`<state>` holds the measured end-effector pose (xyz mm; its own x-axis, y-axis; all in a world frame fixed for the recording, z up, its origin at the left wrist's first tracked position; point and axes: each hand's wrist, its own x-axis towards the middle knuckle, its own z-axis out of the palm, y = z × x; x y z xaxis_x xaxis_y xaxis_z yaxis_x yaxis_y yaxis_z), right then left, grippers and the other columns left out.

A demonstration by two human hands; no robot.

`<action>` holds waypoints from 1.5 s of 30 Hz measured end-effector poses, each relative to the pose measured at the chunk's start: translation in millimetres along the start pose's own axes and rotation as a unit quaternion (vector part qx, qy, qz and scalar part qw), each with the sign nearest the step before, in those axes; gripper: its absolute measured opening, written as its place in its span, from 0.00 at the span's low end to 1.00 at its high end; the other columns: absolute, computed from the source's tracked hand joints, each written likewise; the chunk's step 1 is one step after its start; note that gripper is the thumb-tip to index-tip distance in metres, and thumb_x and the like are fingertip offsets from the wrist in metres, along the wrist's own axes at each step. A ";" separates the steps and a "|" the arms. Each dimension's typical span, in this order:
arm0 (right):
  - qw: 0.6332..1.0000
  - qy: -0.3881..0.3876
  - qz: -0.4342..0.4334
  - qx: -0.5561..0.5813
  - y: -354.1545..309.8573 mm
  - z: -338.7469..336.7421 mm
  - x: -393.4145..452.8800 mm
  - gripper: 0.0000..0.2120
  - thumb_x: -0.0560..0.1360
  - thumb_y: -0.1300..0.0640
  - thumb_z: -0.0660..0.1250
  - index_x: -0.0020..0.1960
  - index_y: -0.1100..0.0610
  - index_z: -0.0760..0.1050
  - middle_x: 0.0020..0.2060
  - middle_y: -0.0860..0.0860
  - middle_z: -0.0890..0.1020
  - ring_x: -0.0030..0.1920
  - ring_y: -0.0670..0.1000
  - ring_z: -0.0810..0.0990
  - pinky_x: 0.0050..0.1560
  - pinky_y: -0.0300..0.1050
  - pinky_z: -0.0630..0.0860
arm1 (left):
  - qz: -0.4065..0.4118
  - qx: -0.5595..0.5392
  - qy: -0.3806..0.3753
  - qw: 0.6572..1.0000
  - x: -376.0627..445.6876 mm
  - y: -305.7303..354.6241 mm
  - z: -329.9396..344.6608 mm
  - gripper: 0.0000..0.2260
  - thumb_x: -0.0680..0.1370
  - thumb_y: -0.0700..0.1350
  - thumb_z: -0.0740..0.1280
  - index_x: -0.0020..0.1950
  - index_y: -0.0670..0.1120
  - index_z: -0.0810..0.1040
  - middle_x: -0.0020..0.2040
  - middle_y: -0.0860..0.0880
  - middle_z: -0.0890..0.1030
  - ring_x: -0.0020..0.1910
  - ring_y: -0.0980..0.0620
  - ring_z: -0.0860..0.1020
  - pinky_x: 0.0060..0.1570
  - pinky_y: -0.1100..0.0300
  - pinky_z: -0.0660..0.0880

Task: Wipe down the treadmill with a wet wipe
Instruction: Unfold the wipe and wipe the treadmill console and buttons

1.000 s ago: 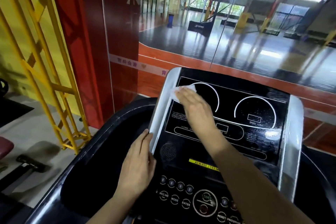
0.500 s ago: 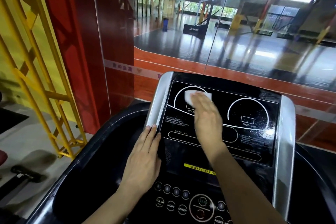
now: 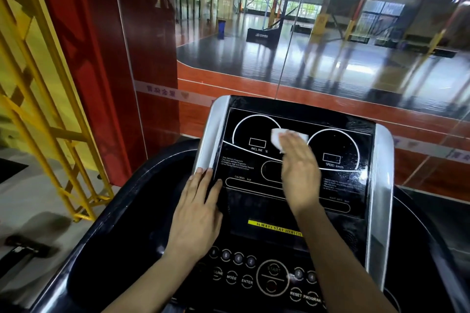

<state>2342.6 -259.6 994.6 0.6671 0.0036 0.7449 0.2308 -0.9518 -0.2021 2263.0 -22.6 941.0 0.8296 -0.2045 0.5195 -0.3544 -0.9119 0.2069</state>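
Under my right fingers (image 3: 292, 145), held flat and close together, the wipe (image 3: 276, 138) is pressed against the black panel (image 3: 295, 160) between the incline dial (image 3: 256, 132) and the speed dial (image 3: 333, 150), its white edge showing past my fingertips. My right hand (image 3: 300, 170) lies palm-down on it, while my left hand (image 3: 197, 213) rests flat, fingers nearly together, on the console's left edge with its tips touching the silver trim (image 3: 211, 134); beyond the treadmill (image 3: 127, 211) stands a glass wall (image 3: 305, 46)
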 end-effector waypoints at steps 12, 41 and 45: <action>0.982 -0.051 -0.180 0.030 -53.7 22.7 13.6 0.26 0.71 0.69 0.70 0.67 0.57 0.77 0.66 0.52 0.79 0.68 0.51 0.75 0.71 0.48 0.70 | 0.040 -0.052 -0.059 0.996 11.9 12.6 2.6 0.33 0.73 0.44 0.65 0.79 0.42 0.66 0.81 0.42 0.62 0.80 0.45 0.60 0.80 0.59 0.44; 0.998 0.052 0.025 0.022 43.8 -26.3 61.9 0.28 0.71 0.76 0.62 0.67 0.60 0.77 0.67 0.57 0.77 0.69 0.57 0.74 0.72 0.52 0.69 | 0.060 -0.013 -0.034 0.998 14.7 49.1 24.1 0.35 0.73 0.49 0.72 0.79 0.48 0.65 0.81 0.44 0.61 0.79 0.41 0.61 0.76 0.44 0.55; 0.986 0.091 0.135 0.024 116.2 -67.8 45.2 0.27 0.73 0.77 0.59 0.68 0.60 0.76 0.68 0.57 0.76 0.70 0.56 0.73 0.74 0.54 0.66 | 0.109 0.008 -0.057 0.992 14.4 69.8 36.4 0.31 0.78 0.54 0.61 0.81 0.52 0.61 0.83 0.46 0.55 0.81 0.40 0.55 0.77 0.44 0.50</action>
<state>2351.6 -390.8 1047.9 0.5716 -0.3080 0.7606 0.0981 -0.8946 -0.4359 2265.9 -102.1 932.7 0.7780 -0.4351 0.4533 -0.5243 -0.8471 0.0869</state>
